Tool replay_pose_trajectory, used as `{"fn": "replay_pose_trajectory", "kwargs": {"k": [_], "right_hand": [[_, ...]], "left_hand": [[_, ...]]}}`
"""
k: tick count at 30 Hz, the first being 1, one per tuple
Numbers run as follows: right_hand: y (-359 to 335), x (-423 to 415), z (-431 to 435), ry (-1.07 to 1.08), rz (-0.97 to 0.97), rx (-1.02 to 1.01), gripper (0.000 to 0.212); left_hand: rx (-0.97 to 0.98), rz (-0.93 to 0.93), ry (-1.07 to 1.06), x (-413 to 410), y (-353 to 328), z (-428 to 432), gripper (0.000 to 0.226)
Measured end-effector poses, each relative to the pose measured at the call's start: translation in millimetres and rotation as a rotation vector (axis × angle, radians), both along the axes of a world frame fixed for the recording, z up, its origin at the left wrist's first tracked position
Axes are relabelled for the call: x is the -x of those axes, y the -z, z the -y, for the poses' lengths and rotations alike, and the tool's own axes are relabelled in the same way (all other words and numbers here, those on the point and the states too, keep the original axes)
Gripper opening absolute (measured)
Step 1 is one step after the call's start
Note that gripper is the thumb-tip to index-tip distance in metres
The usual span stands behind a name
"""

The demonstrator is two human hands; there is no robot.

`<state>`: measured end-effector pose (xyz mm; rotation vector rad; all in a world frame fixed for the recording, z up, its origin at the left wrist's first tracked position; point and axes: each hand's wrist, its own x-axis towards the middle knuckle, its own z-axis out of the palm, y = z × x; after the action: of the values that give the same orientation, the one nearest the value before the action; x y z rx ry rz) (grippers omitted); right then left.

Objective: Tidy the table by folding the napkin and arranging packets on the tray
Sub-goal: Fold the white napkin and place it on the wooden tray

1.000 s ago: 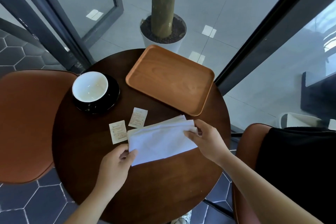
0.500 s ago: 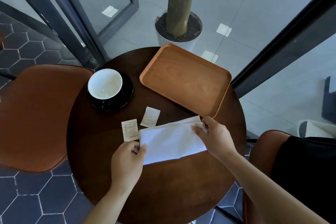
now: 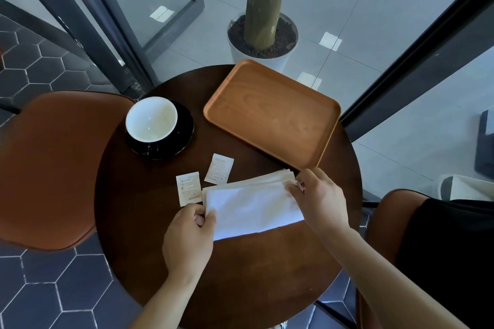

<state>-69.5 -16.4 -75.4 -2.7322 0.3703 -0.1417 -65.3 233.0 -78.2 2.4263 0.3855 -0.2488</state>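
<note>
A white napkin (image 3: 254, 205) lies folded into a long strip on the round dark wooden table (image 3: 240, 275). My left hand (image 3: 189, 238) pinches its left end. My right hand (image 3: 318, 197) pinches its right end near the layered edges. Two small paper packets lie flat on the table just beyond the napkin: one packet (image 3: 188, 188) at its left corner, the other packet (image 3: 219, 172) a little farther back. An orange-brown wooden tray (image 3: 270, 112) with nothing on it sits at the back right of the table.
A white cup (image 3: 151, 118) stands on a black saucer (image 3: 184, 139) at the back left. Brown chairs flank the table, one chair (image 3: 50, 165) left and another (image 3: 382, 219) right. A potted tree trunk (image 3: 263, 32) stands beyond glass panels.
Both hands keep hold of the napkin's ends. The napkin looks slightly shorter and more squared, and the view has shifted so the table sits farther right.
</note>
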Motion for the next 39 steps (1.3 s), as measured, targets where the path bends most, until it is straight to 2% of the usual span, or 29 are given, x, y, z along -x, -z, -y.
{"fn": "replay_pose_trajectory", "kwargs": {"k": [3,8,10,15,18,20,23,25,26,28,31,33,35,39], "right_hand": [[1,-1,2,-0.051,0.075,0.073,0.023],[5,-7,11,-0.364,0.098,0.071,0.013],[6,-12,10,-0.321,0.078,0.023,0.013],[11,-27,2,-0.136,0.058,-0.061,0.022],[19,-26,-2,-0.105,0.077,0.004,0.022],[23,-24,-4,-0.099,0.077,0.061,0.021],[27,-22,-3,-0.098,0.074,0.088,0.016],[27,-20,-4,-0.091,0.091,0.047,0.014],[25,-20,-4,-0.085,0.105,0.022,0.016],[20,-18,-2,-0.081,0.135,0.023,0.020],[13,-5,-3,-0.195,0.256,0.156,0.026],[14,7,-15,-0.382,0.271,0.112,0.035],[22,18,-31,-0.558,0.130,0.094,0.048],[33,17,-28,-0.666,-0.177,0.256,0.084]], "left_hand": [[0.022,0.035,0.027,-6,2,1,0.011],[0.045,0.040,0.087,-14,5,-1,0.041],[0.024,0.040,0.102,-16,6,-1,0.046],[0.008,0.031,0.069,-22,8,1,0.036],[-0.020,0.033,0.056,-24,8,3,0.033],[-0.112,0.057,0.070,-23,6,7,0.031],[-0.269,0.294,0.243,-14,8,11,0.035],[-0.281,0.478,0.489,-10,13,16,0.038],[-0.280,0.485,0.620,-10,16,19,0.040],[-0.345,0.364,0.800,-11,24,23,0.053],[-0.457,0.218,0.857,-11,35,25,0.067],[-0.473,0.196,0.841,-10,42,25,0.069],[-0.487,0.189,0.831,-9,46,27,0.071],[-0.507,0.207,0.832,-9,51,27,0.075]]}}
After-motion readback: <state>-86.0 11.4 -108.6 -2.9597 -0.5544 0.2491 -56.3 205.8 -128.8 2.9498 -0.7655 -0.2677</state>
